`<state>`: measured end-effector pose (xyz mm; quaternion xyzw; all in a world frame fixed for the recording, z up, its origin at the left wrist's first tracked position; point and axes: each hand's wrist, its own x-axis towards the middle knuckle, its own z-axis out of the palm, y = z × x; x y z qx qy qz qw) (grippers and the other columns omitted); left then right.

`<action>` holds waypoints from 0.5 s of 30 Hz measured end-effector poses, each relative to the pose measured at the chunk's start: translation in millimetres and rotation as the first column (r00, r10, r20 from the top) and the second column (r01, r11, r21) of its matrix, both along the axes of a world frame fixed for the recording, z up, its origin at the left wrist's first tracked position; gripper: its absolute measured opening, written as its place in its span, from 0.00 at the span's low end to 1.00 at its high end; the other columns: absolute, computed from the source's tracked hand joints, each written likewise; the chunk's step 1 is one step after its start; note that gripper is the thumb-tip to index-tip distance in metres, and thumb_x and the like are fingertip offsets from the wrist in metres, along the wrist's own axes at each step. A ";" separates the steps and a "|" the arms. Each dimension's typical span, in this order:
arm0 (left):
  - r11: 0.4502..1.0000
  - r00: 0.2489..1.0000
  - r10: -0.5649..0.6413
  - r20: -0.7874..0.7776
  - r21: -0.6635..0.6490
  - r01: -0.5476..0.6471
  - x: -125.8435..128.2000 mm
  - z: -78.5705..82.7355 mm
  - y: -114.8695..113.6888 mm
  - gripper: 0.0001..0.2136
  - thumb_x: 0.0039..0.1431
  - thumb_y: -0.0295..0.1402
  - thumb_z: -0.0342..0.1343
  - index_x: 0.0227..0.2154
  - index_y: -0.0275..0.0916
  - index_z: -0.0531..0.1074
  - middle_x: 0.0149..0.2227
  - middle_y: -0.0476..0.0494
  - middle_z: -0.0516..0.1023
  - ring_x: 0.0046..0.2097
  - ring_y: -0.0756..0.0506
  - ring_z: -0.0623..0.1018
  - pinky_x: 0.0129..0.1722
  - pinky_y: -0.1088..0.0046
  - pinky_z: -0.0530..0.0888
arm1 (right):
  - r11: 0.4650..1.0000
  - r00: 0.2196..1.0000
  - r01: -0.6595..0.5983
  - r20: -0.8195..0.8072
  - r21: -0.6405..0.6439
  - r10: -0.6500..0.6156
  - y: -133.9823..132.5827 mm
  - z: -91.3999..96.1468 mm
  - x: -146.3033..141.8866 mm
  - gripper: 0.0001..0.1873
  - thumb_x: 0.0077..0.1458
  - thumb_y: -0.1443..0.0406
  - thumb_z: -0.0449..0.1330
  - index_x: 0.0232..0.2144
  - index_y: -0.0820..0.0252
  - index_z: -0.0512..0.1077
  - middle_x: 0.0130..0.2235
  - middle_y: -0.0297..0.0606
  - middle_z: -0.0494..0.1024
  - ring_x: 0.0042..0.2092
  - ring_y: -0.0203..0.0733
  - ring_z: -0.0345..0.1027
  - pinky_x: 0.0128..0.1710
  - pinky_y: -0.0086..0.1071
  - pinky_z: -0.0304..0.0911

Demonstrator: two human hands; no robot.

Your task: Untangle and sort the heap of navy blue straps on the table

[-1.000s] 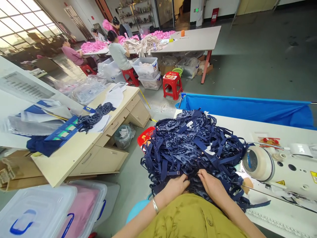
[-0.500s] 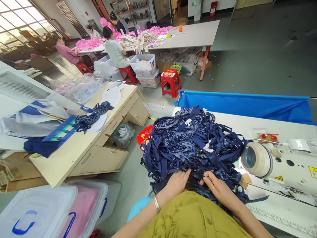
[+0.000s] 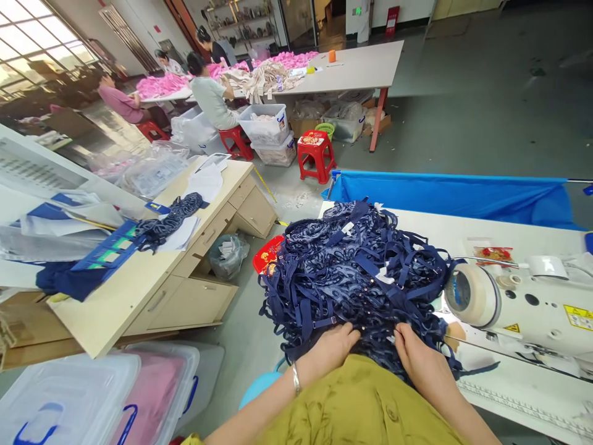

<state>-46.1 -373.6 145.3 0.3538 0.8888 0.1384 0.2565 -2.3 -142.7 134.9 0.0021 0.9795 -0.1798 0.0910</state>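
Navy, with a paler swirl print, colours the heap of strappy garments [image 3: 343,272] in the head view; it lies on the white tabletop [image 3: 440,232], just left of the sewing machine [image 3: 514,300]. White labels [image 3: 384,275] and a metal strap slider [image 3: 324,322] show among its tangled straps.

The left hand [image 3: 331,349], with a silver bracelet [image 3: 296,378] at its wrist, is at the heap's near edge, well left of the sewing machine; its fingers are bent down into the cloth, and I cannot tell whether they grasp a fold. The right hand [image 3: 421,355], nearer the machine, has its fingers curled in toward the thumb beside a small pale scrap [image 3: 391,339]; whether anything is pinched there is hidden.

The gap between the hands has widened over the last second, mostly because the right has shifted toward the machine. I judge that the near edge is being spread or parted, while the heap itself looks little changed.

Beyond the sewing machine hangs a blue cloth trough [image 3: 454,196].
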 end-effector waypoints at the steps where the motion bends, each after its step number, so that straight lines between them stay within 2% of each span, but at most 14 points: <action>1: 1.000 1.000 -0.017 0.001 0.010 0.017 -0.3 1.5 -0.8 0.10 0.63 0.28 0.46 0.45 0.42 0.67 0.44 0.44 0.70 0.41 0.45 0.74 0.41 0.74 0.71 | 0.998 0.998 -0.033 -0.061 -0.057 0.030 -2.5 8.9 -1.6 0.18 0.65 0.56 0.38 0.39 0.54 0.65 0.40 0.43 0.78 0.35 0.49 0.75 0.32 0.38 0.65; 3: 0.999 0.999 -0.048 -0.001 0.023 0.048 -1.0 3.7 -2.0 0.10 0.64 0.30 0.46 0.46 0.45 0.67 0.46 0.46 0.70 0.43 0.46 0.73 0.42 0.74 0.71 | 0.958 0.988 -0.115 -0.126 -0.263 0.084 -9.2 24.9 -8.4 0.16 0.66 0.56 0.41 0.42 0.53 0.66 0.43 0.42 0.77 0.43 0.47 0.73 0.44 0.38 0.65; 4: 0.998 0.998 -0.063 -0.007 0.027 0.063 -1.2 3.9 -2.3 0.11 0.64 0.30 0.46 0.47 0.46 0.66 0.46 0.46 0.70 0.44 0.45 0.72 0.44 0.73 0.70 | 0.909 0.988 -0.146 -0.108 -0.391 0.112 -13.3 30.1 -12.9 0.15 0.66 0.56 0.42 0.43 0.53 0.66 0.44 0.41 0.76 0.45 0.45 0.71 0.47 0.37 0.63; 6: 0.995 0.996 -0.091 -0.022 0.034 0.091 -1.1 2.7 -2.4 0.13 0.65 0.31 0.46 0.51 0.46 0.65 0.47 0.44 0.70 0.47 0.43 0.70 0.48 0.69 0.69 | 0.779 0.986 -0.127 0.006 -0.614 0.166 -21.5 31.5 -21.9 0.14 0.66 0.56 0.42 0.43 0.52 0.63 0.44 0.40 0.76 0.46 0.41 0.71 0.47 0.33 0.63; 7: 0.994 0.994 -0.104 -0.027 0.038 0.105 -0.9 1.6 -2.5 0.14 0.65 0.30 0.46 0.52 0.46 0.65 0.47 0.43 0.70 0.48 0.42 0.70 0.49 0.68 0.68 | 0.729 0.980 -0.090 0.069 -0.678 0.186 -24.9 27.7 -25.2 0.13 0.66 0.56 0.40 0.42 0.53 0.61 0.43 0.39 0.76 0.45 0.40 0.71 0.45 0.32 0.64; 8: 0.992 0.993 -0.115 -0.028 0.042 0.116 -0.5 0.6 -2.7 0.14 0.65 0.30 0.46 0.52 0.45 0.65 0.46 0.42 0.71 0.49 0.42 0.70 0.50 0.67 0.67 | 0.708 0.972 -0.062 0.119 -0.704 0.203 -27.3 21.3 -27.4 0.13 0.66 0.56 0.40 0.40 0.53 0.60 0.41 0.39 0.76 0.43 0.40 0.71 0.44 0.31 0.64; 9: 0.992 0.993 -0.119 -0.025 0.046 0.120 0.1 -0.2 -3.2 0.14 0.66 0.31 0.45 0.52 0.44 0.65 0.45 0.42 0.71 0.48 0.42 0.70 0.50 0.66 0.67 | 0.721 0.965 -0.053 0.152 -0.691 0.216 -28.4 13.2 -28.1 0.12 0.66 0.57 0.39 0.39 0.54 0.58 0.39 0.39 0.76 0.42 0.40 0.72 0.42 0.32 0.65; 12: 0.992 0.994 -0.110 0.005 0.061 0.110 1.9 0.1 -6.2 0.14 0.65 0.36 0.48 0.52 0.46 0.65 0.45 0.44 0.72 0.44 0.44 0.73 0.47 0.71 0.69 | 0.861 0.945 -0.135 0.199 -0.490 0.261 -25.0 -12.7 -23.1 0.13 0.66 0.59 0.36 0.40 0.56 0.58 0.33 0.40 0.75 0.34 0.45 0.73 0.32 0.33 0.63; 13: 0.992 0.995 -0.098 0.025 0.078 0.096 2.6 0.7 -7.5 0.14 0.65 0.37 0.48 0.53 0.46 0.65 0.46 0.45 0.72 0.44 0.45 0.74 0.46 0.72 0.70 | 0.891 0.939 -0.180 0.198 -0.416 0.282 -22.8 -19.5 -20.3 0.14 0.65 0.59 0.36 0.40 0.56 0.58 0.32 0.39 0.75 0.32 0.46 0.73 0.30 0.33 0.62; 15: 0.991 0.995 -0.062 0.079 0.123 0.052 3.6 1.7 -9.6 0.15 0.65 0.37 0.49 0.54 0.48 0.64 0.48 0.47 0.73 0.46 0.46 0.74 0.46 0.74 0.69 | 0.909 0.933 -0.247 0.170 -0.336 0.316 -19.4 -28.7 -15.7 0.13 0.65 0.61 0.38 0.38 0.56 0.61 0.32 0.40 0.75 0.33 0.46 0.73 0.30 0.33 0.60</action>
